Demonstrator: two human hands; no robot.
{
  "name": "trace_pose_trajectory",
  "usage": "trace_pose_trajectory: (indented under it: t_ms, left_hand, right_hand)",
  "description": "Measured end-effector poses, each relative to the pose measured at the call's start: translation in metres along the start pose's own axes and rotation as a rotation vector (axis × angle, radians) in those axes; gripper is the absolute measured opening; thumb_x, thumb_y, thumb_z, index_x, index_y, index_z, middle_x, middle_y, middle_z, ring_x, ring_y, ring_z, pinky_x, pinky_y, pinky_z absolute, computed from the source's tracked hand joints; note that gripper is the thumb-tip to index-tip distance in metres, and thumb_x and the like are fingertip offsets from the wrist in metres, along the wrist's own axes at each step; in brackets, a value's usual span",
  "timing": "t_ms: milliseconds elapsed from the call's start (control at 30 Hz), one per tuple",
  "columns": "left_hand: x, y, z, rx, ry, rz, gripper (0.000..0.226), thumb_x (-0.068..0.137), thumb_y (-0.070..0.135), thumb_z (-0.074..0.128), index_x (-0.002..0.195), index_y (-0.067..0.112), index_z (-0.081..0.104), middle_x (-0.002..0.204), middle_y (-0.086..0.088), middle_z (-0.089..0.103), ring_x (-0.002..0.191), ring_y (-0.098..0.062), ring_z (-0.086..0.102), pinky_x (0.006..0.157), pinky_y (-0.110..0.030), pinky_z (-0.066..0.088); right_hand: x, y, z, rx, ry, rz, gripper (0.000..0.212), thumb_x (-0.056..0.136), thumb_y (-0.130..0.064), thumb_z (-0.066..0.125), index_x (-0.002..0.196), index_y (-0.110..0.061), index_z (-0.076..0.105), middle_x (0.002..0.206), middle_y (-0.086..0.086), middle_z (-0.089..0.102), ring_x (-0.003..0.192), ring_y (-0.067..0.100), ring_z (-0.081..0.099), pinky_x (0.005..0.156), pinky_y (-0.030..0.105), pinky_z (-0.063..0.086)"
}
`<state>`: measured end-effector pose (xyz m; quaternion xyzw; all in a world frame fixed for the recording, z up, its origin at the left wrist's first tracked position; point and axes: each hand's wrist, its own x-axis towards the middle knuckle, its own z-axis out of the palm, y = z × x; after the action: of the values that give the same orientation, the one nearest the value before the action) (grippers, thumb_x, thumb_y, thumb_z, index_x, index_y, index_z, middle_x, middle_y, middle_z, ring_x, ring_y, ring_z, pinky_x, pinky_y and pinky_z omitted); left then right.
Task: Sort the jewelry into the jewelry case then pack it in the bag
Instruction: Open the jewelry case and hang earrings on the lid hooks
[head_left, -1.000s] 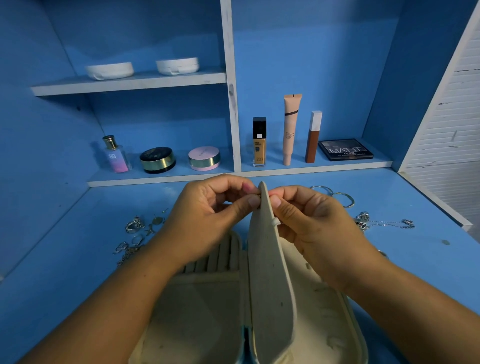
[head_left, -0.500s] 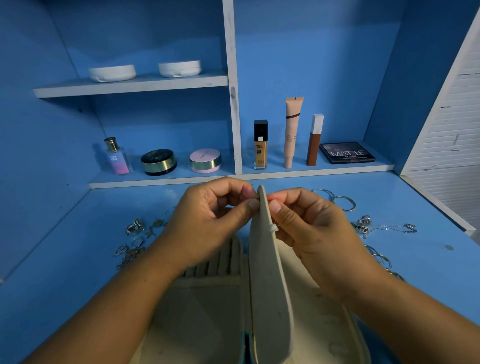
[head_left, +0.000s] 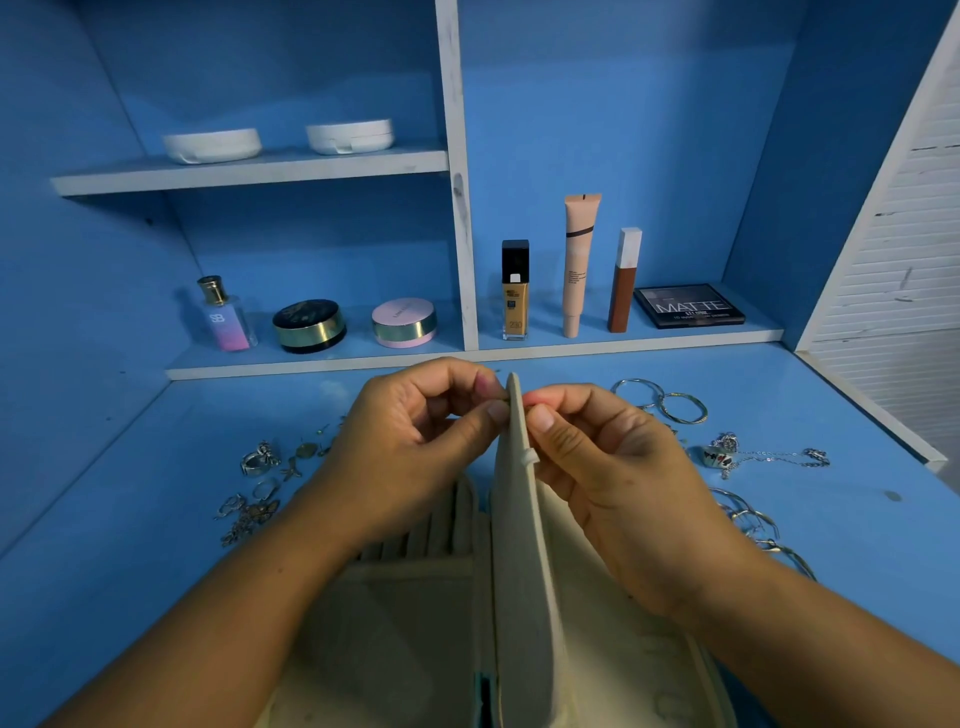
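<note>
You're at a blue desktop (head_left: 130, 597), its back closed off by a low shelf edge (head_left: 311, 366) and its right side by a white slatted panel (head_left: 893, 260). The jewelry case (head_left: 405, 649) lies open right in front of you, at the near edge, with its middle flap (head_left: 519, 545) standing upright. Your left hand (head_left: 415, 457) pinches the flap's top edge between thumb and forefinger, other fingers curled. Your right hand (head_left: 613, 483) pinches the same edge from the other side; I cannot tell whether anything small sits between the fingertips. There is open desk to the far left. Rings (head_left: 257, 460) are scattered just left of your left wrist, with hoops (head_left: 680, 408), a chain (head_left: 769, 457) and bangles (head_left: 753, 519) to the right. On the shelf, the palette (head_left: 688, 305) reads "MATTE", the foundation bottle (head_left: 515, 296) "230" and the perfume bottle (head_left: 226, 317) "SB".
</note>
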<state>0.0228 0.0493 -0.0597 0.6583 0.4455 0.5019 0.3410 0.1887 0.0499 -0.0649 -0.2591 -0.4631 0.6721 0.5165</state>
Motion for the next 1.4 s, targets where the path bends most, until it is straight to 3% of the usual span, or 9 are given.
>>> trace_pose_trajectory:
  t_ms: [367,600,800,967,1267,1400]
  left_hand:
    - [0.0002,-0.0002,-0.0005,0.018,0.009,-0.018,0.008,0.079,0.030,0.068,0.086,0.028,0.071,0.085,-0.002,0.071,0.081,-0.013,0.068,0.077,-0.027,0.056]
    - [-0.0003,-0.0002,0.0003,0.016,-0.001,-0.027,0.007,0.079,0.030,0.068,0.085,0.029,0.071,0.083,-0.001,0.071,0.081,-0.014,0.068,0.077,-0.028,0.057]
    - [-0.0012,0.0020,0.0009,0.020,0.013,-0.022,0.009,0.078,0.030,0.066,0.086,0.029,0.070,0.084,-0.002,0.071,0.081,-0.016,0.069,0.078,-0.029,0.057]
    - [-0.0018,0.0012,0.0000,0.012,0.000,-0.009,0.018,0.072,0.044,0.068,0.086,0.033,0.071,0.086,-0.001,0.071,0.084,-0.016,0.069,0.079,-0.032,0.058]
    - [-0.0018,-0.0004,0.0012,0.000,0.002,0.011,0.017,0.072,0.045,0.069,0.084,0.033,0.071,0.083,-0.002,0.071,0.082,-0.016,0.069,0.077,-0.030,0.057]
    - [-0.0019,0.0000,0.0022,-0.007,0.001,0.027,0.017,0.072,0.043,0.069,0.085,0.031,0.071,0.083,-0.002,0.071,0.081,-0.017,0.069,0.075,-0.027,0.056]
  right_hand:
    - [-0.0017,-0.0018,0.0008,0.034,0.009,0.025,0.019,0.073,-0.013,0.059,0.088,-0.005,0.066,0.074,0.002,0.069,0.066,0.007,0.064,0.064,0.016,0.053]
    - [-0.0009,-0.0005,0.0002,0.008,0.006,0.023,0.025,0.072,-0.016,0.060,0.093,-0.003,0.067,0.085,0.008,0.071,0.080,0.016,0.065,0.076,0.021,0.056]
    - [-0.0011,-0.0005,0.0008,0.024,0.015,-0.002,0.021,0.074,-0.017,0.059,0.090,-0.006,0.067,0.079,0.004,0.070,0.073,0.011,0.065,0.069,0.019,0.054]
    - [-0.0017,-0.0014,0.0016,0.006,0.012,-0.017,0.023,0.073,-0.017,0.059,0.091,-0.005,0.066,0.080,0.003,0.072,0.075,0.011,0.067,0.070,0.019,0.054]
    - [-0.0056,-0.0036,0.0058,-0.063,0.032,-0.114,0.023,0.080,-0.009,0.058,0.096,0.007,0.064,0.073,0.001,0.072,0.064,0.004,0.066,0.060,0.012,0.050]
    - [-0.0069,-0.0016,0.0074,-0.089,0.066,-0.165,0.027,0.076,-0.014,0.060,0.094,0.006,0.066,0.075,0.003,0.072,0.065,0.005,0.066,0.061,0.013,0.050]
